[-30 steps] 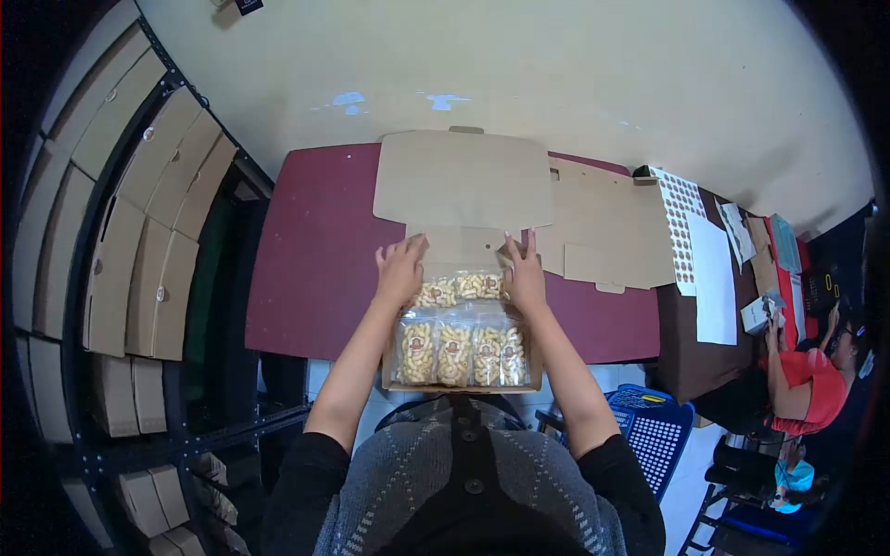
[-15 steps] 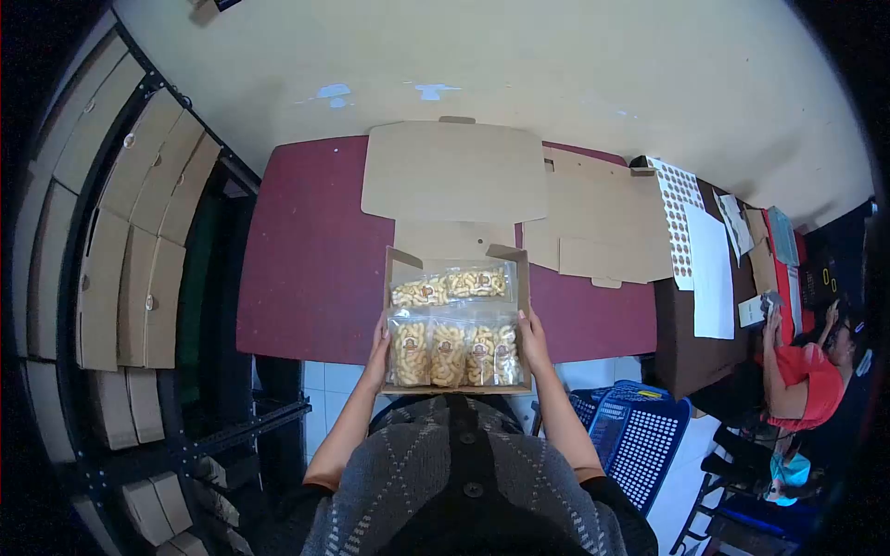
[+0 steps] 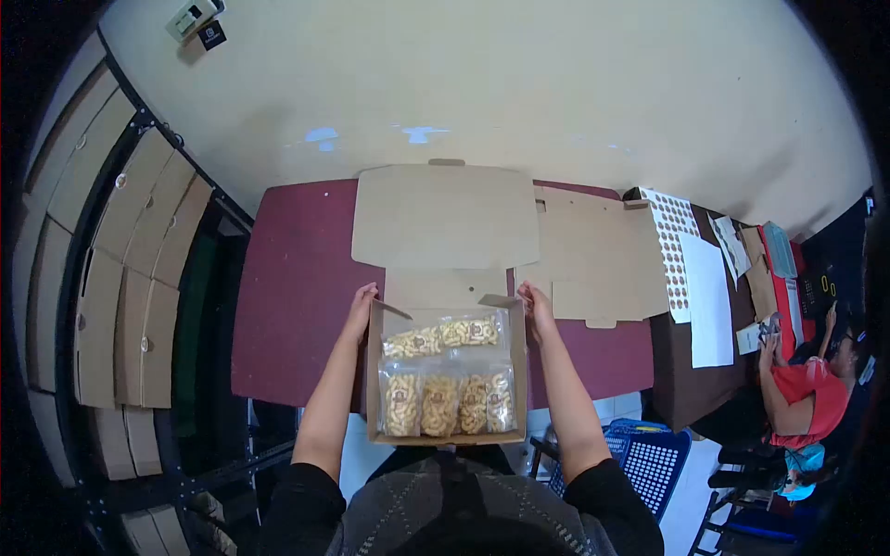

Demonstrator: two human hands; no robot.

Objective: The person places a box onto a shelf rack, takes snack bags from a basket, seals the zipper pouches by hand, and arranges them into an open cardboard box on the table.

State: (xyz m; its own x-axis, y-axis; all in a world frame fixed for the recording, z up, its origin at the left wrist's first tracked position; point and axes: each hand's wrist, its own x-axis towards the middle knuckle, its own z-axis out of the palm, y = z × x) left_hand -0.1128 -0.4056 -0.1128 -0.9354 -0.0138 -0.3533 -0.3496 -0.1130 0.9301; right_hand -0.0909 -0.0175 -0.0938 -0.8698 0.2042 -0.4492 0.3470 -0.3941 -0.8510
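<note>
An open cardboard box (image 3: 373, 422) sits at the table's front edge, its wide lid (image 3: 445, 218) folded back flat behind it. Inside lie several clear bags (image 3: 439, 404) of pale curved pieces that look like cashews, each with a small round label. Two of these bags lie across the far part; the others stand side by side in the near part. My left hand (image 3: 360, 313) grips the box at its far left corner, by the side flap (image 3: 393, 309). At the far right corner, my right hand (image 3: 536, 308) has its fingers bent around the box edge near the other flap (image 3: 499, 300).
Another unfolded cardboard box (image 3: 603, 250) lies right of the lid on the maroon table (image 3: 287, 296). Beyond it are a sticker sheet (image 3: 669, 241) and white paper (image 3: 709, 306). Boxes fill a rack (image 3: 139, 315) at left. A blue crate (image 3: 654, 463) and a seated person (image 3: 807, 389) are at right.
Both hands have slid from the near sides of the box to its far corners by the flaps. The view has shifted, so the table and box appear lower.
</note>
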